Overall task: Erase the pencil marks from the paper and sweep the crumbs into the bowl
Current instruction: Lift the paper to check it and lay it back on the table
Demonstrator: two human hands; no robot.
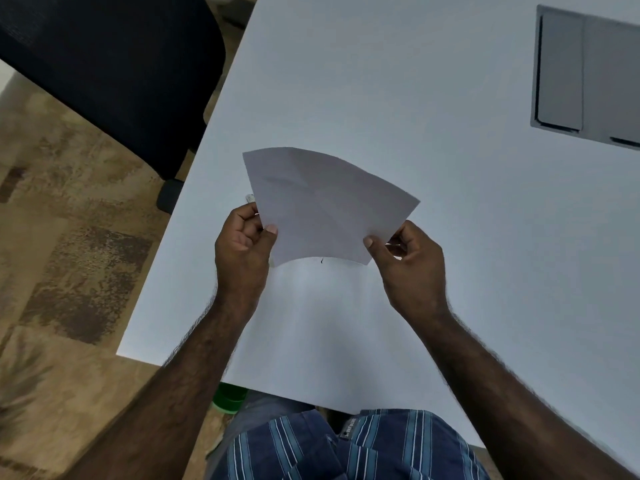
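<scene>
Paper (329, 206), one white sheet, is held clear of the white table (381, 81) between both hands, near the table's front-left corner. The left hand (242, 244) pinches the sheet's near left corner, thumb on the upper face and fingers curled beneath. The right hand (405, 254) pinches the near right corner in the same manner, thumb on top. The sheet bows upward across its width, so its near edge arches between the two thumbs. Its long axis runs left to right, from one hand to the other, and the free edge points away from the person toward the table's far side. A small dark mark (322, 260) shows at the middle of the near edge. A small pale object (250, 198) shows just beyond the left hand's fingers; whether it is held cannot be told. A grey recessed panel (588, 77) sits in the table at far right. A dark chair (114, 71) stands left of the table.
</scene>
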